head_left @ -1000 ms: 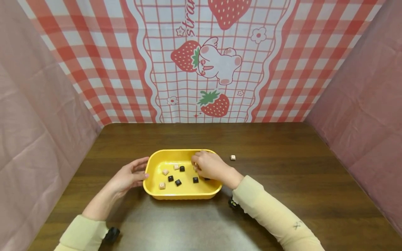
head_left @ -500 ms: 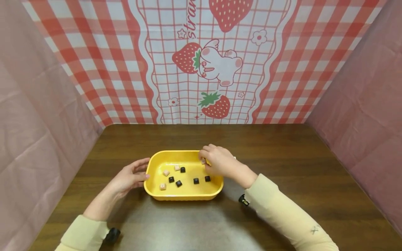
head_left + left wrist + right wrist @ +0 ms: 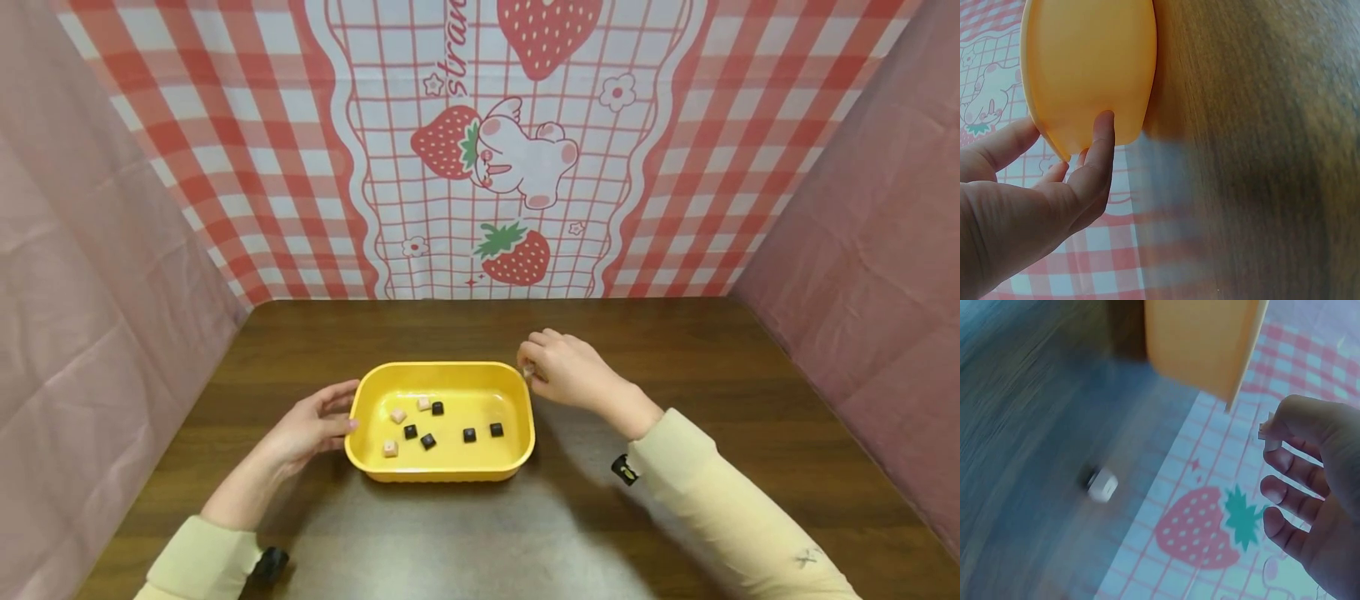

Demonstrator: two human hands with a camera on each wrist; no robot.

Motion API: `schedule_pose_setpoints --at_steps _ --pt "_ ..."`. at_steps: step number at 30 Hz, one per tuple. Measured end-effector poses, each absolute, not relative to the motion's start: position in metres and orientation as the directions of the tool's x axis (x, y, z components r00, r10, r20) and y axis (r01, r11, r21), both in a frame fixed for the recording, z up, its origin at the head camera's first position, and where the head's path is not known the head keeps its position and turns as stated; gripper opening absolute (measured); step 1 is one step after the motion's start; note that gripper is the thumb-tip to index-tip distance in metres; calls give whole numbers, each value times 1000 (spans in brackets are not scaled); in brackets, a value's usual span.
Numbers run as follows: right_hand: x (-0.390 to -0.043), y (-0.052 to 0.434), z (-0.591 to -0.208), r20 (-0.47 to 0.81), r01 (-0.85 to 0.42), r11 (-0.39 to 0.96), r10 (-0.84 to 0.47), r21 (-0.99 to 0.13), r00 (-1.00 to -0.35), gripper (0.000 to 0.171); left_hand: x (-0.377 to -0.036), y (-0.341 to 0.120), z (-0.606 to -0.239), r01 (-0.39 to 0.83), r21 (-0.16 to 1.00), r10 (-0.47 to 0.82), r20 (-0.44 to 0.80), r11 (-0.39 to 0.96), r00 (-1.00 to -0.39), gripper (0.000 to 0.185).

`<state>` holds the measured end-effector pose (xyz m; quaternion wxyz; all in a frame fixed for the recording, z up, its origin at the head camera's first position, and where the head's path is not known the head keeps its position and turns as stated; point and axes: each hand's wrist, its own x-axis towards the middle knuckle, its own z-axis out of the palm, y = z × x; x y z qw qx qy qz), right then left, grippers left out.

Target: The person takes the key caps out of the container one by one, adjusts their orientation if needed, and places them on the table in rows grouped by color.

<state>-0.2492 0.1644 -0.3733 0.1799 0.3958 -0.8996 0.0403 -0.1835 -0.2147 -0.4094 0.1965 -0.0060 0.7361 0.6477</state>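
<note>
A yellow tray sits on the brown table, holding three pale cubes and several dark cubes. My left hand lies at the tray's left end with straight fingers touching its wall; in the left wrist view the fingers press on the tray. My right hand hovers just past the tray's far right corner and pinches a small pale cube between thumb and forefinger. Another pale cube lies on the table under that hand, hidden in the head view.
A strawberry-print checked cloth hangs behind the table, with pink cloth walls on both sides. Bare wood stretches right of the tray and in front of it.
My right hand has moved from inside the tray out to the right over its rim, carrying a pale cube. The left hand has stayed at the tray's left end.
</note>
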Motion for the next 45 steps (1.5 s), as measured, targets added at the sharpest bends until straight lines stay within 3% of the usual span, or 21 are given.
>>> schedule_pose_setpoints --at_steps 22,36,45 --pt "-265 233 -402 298 -623 781 -583 -52 -756 20 -184 -216 -412 -262 952 248 -294 157 -923 65" --pt "-278 243 -422 166 -562 815 -540 -139 -825 18 -185 -216 -412 -263 951 242 -296 160 -924 65" --pt "-284 247 -434 148 -536 828 -517 -162 -843 18 -184 -215 -411 -263 951 248 -297 160 -922 65"
